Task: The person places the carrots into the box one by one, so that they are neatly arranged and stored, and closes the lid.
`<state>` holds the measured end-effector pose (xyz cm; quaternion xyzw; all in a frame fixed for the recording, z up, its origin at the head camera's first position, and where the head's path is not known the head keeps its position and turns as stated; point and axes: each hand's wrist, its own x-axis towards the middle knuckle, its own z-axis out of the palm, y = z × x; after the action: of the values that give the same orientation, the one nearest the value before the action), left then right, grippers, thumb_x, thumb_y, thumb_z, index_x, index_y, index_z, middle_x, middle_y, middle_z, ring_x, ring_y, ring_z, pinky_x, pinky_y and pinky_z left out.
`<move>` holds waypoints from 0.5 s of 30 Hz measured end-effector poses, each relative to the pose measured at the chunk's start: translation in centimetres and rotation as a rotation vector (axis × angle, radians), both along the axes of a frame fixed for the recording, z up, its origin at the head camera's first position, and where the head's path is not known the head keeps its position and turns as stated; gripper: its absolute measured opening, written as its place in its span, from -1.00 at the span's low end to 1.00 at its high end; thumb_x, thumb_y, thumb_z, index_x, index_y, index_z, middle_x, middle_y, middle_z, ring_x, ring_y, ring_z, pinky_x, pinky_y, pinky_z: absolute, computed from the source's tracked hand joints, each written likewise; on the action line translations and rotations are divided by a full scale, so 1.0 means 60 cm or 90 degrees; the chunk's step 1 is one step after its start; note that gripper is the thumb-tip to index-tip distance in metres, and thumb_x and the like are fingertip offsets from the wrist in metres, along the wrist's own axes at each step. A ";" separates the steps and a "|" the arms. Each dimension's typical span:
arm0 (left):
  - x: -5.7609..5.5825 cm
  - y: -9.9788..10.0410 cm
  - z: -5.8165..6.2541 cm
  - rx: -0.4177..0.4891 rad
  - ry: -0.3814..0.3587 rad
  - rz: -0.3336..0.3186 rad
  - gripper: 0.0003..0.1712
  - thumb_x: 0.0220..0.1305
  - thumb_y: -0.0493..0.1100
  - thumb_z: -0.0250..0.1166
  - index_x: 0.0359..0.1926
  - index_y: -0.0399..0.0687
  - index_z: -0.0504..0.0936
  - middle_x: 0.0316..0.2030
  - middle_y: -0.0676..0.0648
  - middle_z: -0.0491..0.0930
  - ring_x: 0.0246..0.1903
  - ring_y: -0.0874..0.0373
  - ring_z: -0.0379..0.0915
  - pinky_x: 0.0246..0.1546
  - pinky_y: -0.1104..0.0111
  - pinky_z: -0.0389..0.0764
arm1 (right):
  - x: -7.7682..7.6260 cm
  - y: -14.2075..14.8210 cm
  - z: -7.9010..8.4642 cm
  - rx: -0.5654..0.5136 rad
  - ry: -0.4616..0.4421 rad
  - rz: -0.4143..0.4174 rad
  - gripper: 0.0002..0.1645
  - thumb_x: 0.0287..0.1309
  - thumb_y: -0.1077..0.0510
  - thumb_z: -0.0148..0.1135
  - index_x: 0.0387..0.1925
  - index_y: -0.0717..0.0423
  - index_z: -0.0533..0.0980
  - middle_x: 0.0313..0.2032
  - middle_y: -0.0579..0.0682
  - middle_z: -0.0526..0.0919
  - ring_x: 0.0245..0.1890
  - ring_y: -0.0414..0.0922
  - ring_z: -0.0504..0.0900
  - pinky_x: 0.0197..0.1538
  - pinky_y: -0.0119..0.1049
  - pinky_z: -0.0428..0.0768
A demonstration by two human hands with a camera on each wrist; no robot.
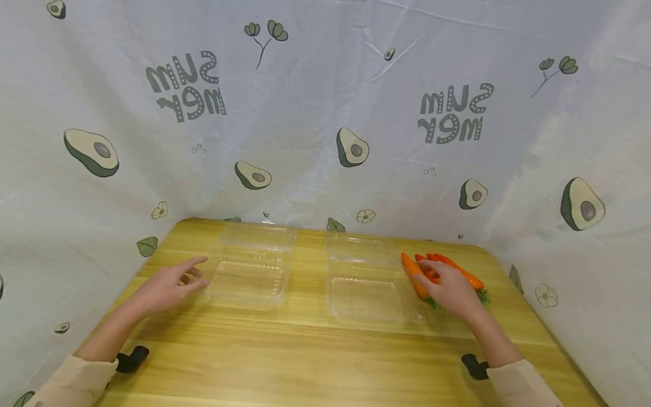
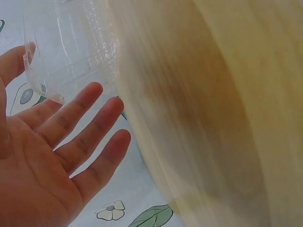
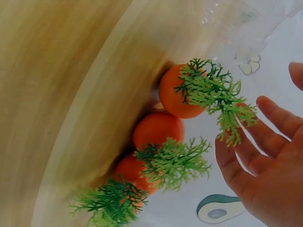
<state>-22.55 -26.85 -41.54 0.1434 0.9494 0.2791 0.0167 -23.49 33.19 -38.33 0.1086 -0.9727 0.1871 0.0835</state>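
Three orange carrots [image 1: 414,276] with green leafy tops [image 3: 213,97] lie side by side at the right of the wooden table. My right hand [image 1: 452,289] hovers over them, fingers loosely spread, its fingertips near the leaves in the right wrist view. Part of the middle carrot is hidden behind that hand in the head view. Two clear plastic boxes with lids folded back stand on the table. My left hand [image 1: 165,287] is beside the left box [image 1: 247,263], fingers apart and nothing held. In the left wrist view its fingertips overlap the box's edge.
The right clear box [image 1: 363,279] stands between the left box and the carrots, close to the leftmost carrot. A white cloth [image 1: 305,102] printed with avocados hangs behind and along both sides of the wooden table [image 1: 285,362].
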 end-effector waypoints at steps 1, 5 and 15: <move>0.000 -0.001 0.000 0.002 -0.001 -0.001 -0.21 0.45 0.17 0.19 0.49 -0.18 0.25 0.12 -0.30 0.61 -0.02 -0.13 0.61 -0.07 -0.08 0.59 | 0.001 0.002 0.000 -0.008 -0.007 -0.007 -0.35 0.40 -0.11 0.21 0.29 0.28 0.47 0.07 0.29 0.65 -0.05 0.18 0.64 -0.12 0.07 0.62; 0.000 -0.003 -0.002 0.010 -0.004 -0.006 -0.19 0.45 0.18 0.19 0.50 -0.19 0.23 0.13 -0.27 0.62 0.02 -0.17 0.60 -0.03 -0.11 0.57 | 0.004 0.011 -0.001 -0.032 -0.035 -0.028 -0.35 0.41 -0.09 0.20 0.29 0.29 0.46 -0.03 0.23 0.68 -0.19 0.04 0.63 -0.25 -0.11 0.59; 0.000 -0.011 -0.002 0.028 -0.022 -0.021 -0.15 0.44 0.17 0.20 0.52 -0.22 0.18 0.13 -0.26 0.61 0.07 -0.21 0.57 -0.02 -0.12 0.57 | 0.004 0.019 -0.003 -0.067 -0.057 -0.058 -0.31 0.40 -0.10 0.21 0.30 0.34 0.43 -0.22 0.15 0.69 -0.35 -0.09 0.57 -0.38 -0.23 0.49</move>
<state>-22.53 -27.48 -41.66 0.1547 0.9400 0.3022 0.0350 -23.22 34.30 -38.50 0.0515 -0.9683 0.2386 0.0540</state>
